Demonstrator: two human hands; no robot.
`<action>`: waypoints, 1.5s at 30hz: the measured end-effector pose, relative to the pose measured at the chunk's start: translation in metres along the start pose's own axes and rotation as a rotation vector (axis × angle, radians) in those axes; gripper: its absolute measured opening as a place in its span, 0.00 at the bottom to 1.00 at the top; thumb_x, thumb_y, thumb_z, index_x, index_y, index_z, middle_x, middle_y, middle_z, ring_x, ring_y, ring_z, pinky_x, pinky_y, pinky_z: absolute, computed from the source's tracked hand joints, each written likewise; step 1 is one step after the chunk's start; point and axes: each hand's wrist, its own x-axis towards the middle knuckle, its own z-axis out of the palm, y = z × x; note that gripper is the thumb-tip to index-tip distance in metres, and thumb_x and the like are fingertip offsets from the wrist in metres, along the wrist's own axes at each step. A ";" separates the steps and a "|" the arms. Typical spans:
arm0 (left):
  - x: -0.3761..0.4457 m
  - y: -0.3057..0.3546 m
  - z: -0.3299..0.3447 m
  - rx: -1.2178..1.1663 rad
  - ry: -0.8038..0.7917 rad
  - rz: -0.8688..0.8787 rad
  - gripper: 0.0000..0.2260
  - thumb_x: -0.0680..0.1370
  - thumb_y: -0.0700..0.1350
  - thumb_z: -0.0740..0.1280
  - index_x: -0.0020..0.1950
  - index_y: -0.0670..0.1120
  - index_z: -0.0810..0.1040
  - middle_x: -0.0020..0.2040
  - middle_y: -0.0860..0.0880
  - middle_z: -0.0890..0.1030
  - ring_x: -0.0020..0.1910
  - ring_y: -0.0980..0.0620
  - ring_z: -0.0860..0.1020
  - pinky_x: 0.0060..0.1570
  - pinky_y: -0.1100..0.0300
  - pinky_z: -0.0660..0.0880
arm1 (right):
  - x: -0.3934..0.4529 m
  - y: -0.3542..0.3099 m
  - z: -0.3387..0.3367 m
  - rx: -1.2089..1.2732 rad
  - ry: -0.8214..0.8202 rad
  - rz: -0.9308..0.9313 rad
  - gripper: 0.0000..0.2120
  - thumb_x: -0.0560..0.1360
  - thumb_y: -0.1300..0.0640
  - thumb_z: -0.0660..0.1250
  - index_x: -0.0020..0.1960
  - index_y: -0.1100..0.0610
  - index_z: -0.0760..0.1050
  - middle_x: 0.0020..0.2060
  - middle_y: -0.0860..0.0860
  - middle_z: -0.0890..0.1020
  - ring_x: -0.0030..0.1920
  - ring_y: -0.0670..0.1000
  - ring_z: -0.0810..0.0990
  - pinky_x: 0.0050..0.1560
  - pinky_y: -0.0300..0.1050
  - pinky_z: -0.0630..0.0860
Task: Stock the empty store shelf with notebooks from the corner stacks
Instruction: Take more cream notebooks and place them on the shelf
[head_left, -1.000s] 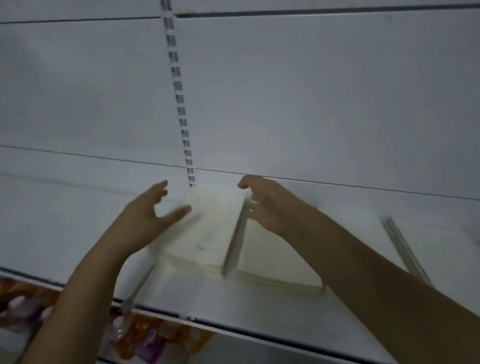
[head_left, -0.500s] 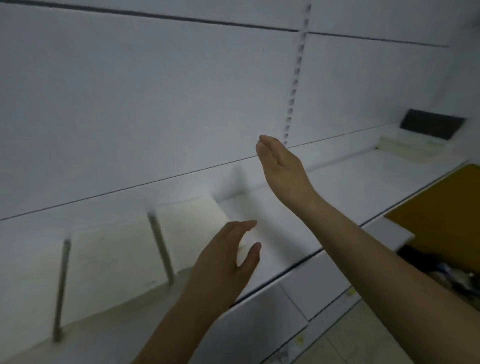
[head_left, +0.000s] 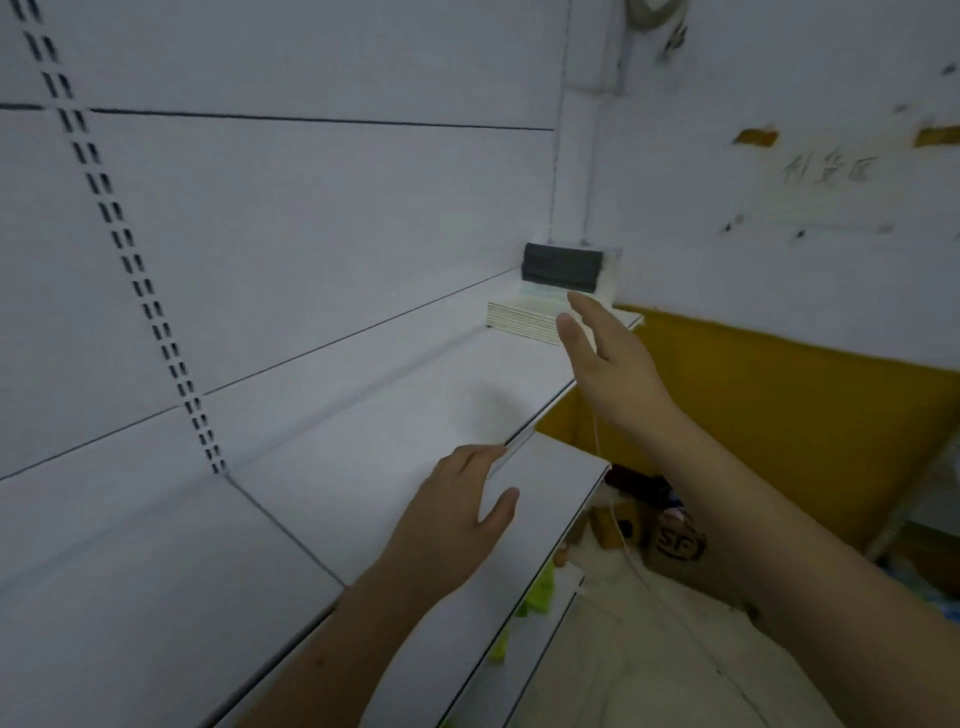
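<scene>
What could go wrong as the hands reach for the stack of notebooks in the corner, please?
The stack of notebooks sits by the end of the shelf, so a hasty grab by the right hand might push some off. The dark stack behind could tip over. The left hand is empty, so it may not support the load.

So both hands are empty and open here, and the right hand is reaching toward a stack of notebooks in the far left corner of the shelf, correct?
Not quite. In the head view the stack of notebooks lies in the far right corner of the shelf, below a dark object, not the left. The rest holds: the right hand reaches toward it with fingers straight, and the left hand is open and empty too.
</scene>
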 end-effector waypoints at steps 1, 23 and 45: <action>0.017 0.001 0.010 0.000 -0.010 0.011 0.24 0.81 0.56 0.60 0.74 0.48 0.67 0.69 0.53 0.71 0.67 0.58 0.68 0.68 0.62 0.66 | 0.008 0.013 -0.010 -0.013 0.017 0.003 0.26 0.81 0.42 0.53 0.76 0.51 0.61 0.75 0.47 0.64 0.74 0.47 0.61 0.75 0.49 0.59; 0.396 -0.121 0.169 0.170 -0.154 -0.075 0.28 0.80 0.56 0.61 0.77 0.47 0.60 0.73 0.47 0.67 0.71 0.48 0.65 0.68 0.52 0.66 | 0.324 0.235 0.030 -0.415 -0.112 -0.024 0.29 0.81 0.40 0.50 0.78 0.51 0.54 0.77 0.50 0.58 0.76 0.50 0.56 0.74 0.45 0.52; 0.422 -0.122 0.160 -1.243 0.650 -0.906 0.15 0.79 0.43 0.64 0.64 0.41 0.77 0.57 0.39 0.83 0.57 0.36 0.81 0.62 0.38 0.73 | 0.350 0.303 0.094 0.109 -0.749 -0.137 0.31 0.77 0.33 0.52 0.76 0.44 0.59 0.74 0.42 0.64 0.74 0.41 0.60 0.75 0.41 0.54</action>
